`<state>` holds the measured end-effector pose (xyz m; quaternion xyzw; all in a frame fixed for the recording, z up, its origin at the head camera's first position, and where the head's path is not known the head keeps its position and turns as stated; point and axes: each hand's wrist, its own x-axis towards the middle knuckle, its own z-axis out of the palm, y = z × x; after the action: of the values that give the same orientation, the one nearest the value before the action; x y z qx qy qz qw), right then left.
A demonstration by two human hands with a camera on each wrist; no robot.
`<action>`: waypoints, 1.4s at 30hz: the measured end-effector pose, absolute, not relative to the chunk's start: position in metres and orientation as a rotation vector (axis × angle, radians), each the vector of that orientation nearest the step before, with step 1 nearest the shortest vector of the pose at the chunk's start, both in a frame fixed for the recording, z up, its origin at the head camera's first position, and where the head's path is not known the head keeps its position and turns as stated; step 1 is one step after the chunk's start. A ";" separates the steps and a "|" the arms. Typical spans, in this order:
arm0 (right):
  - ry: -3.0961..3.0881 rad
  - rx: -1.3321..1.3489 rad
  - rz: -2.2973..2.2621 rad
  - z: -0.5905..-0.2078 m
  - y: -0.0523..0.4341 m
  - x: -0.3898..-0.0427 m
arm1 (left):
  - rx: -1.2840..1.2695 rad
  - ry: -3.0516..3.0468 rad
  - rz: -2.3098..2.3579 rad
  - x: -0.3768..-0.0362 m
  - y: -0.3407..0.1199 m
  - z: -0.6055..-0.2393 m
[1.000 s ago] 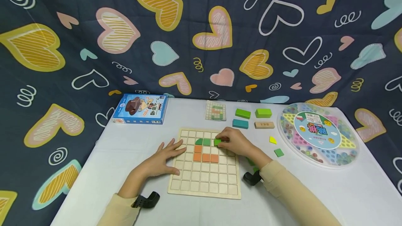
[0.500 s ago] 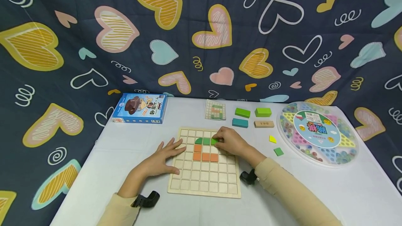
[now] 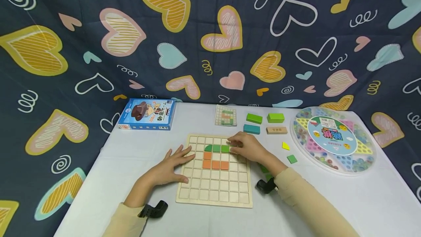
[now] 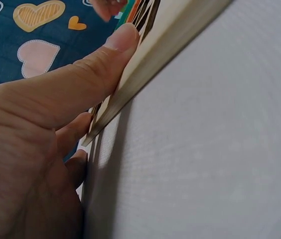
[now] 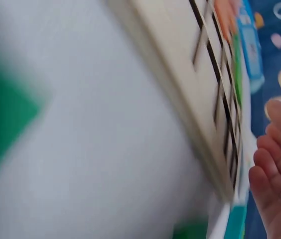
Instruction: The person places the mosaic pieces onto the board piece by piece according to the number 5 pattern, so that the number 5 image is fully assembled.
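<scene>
A pale wooden grid board (image 3: 213, 196) lies on the white cloth. My left hand (image 3: 166, 170) rests on its left edge, fingers spread; in the left wrist view the thumb (image 4: 95, 74) lies over the board's rim. In the upper rows sit a green tile with a rounded corner (image 3: 208, 148), a green square tile (image 3: 216, 148) and another green square tile (image 3: 225, 149). Orange tiles (image 3: 215, 165) form an L below them. My right hand (image 3: 248, 147) hovers just right of the last green tile, its loosely bent fingers (image 5: 275, 159) holding nothing.
Green, teal and wooden blocks (image 3: 276, 130) stand behind the right hand, near a pattern card (image 3: 225, 115). A yellow piece (image 3: 285, 145) and green tile (image 3: 291, 159) lie right. Further green tiles (image 3: 267, 173) sit partly under the right wrist. A blue box (image 3: 147, 114) and round marble game (image 3: 333, 140) flank these.
My right hand has set the green square tile into the cell beside the other green ones, let go of it and drawn slightly right. My left hand stays on the board's edge.
</scene>
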<state>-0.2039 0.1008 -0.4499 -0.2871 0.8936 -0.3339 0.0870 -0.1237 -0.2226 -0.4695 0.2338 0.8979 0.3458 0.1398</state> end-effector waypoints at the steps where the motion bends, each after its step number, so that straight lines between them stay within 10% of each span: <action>1: 2.649 -0.830 -1.032 -0.449 0.107 -0.204 | 0.674 2.595 0.997 -0.124 -0.223 -0.470; 15: 2.653 -0.659 -1.007 -0.461 0.195 -0.186 | 0.670 2.598 0.986 -0.125 -0.222 -0.472; 42: 2.690 -0.735 -0.960 -0.458 0.190 -0.185 | 0.686 2.610 0.975 -0.125 -0.223 -0.472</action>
<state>-0.1851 0.1902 -0.4578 -0.2481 0.9079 -0.3241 0.0958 -0.1247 -0.2231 -0.4724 0.2367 0.9013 0.3366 0.1356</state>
